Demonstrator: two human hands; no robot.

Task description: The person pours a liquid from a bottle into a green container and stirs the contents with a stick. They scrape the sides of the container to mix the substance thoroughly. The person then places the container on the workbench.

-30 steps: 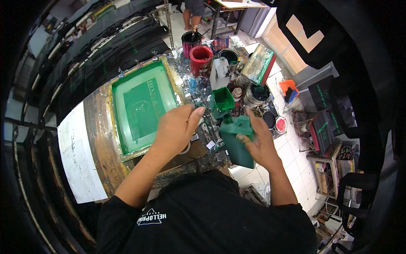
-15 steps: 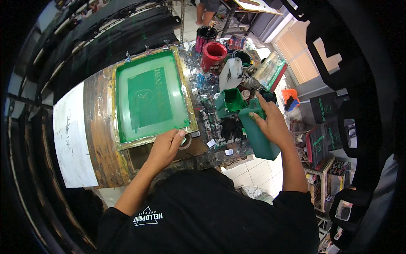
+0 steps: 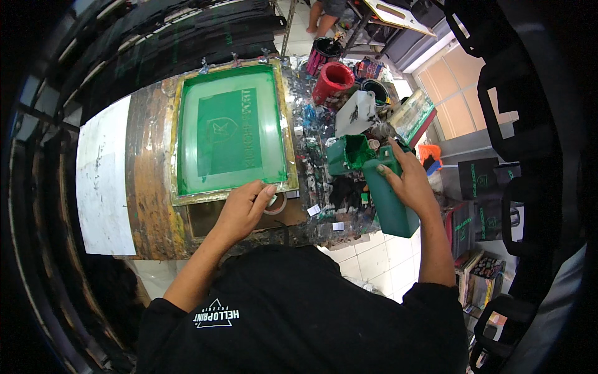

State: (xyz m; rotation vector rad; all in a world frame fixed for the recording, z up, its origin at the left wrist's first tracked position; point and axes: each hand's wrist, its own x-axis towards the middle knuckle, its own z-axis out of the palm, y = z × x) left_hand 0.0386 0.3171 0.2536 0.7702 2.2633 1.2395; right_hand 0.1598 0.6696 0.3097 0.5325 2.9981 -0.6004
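Note:
My right hand is wrapped round a translucent green plastic jug. The jug leans, its upper end against the rim of a cut-open green container wet with green ink inside. By the near right corner of a screen printing frame, my left hand has its fingers closed. A small pale bit shows at its fingertips, too little to name. Green ink covers the mesh, with a darker rectangle bearing a crest and lettering in the middle. Beside that hand lies a roll of tape, partly hidden.
Behind the jug stand a white jug, a red ink tub and a dark bucket. A white sheet covers the bench's left end. Racks of black fabric line the far left. Another person's legs show at the back.
The view has turned slightly, so the bench and frame sit differently. Both hands keep their places, the right still on the tilted green jug at the container.

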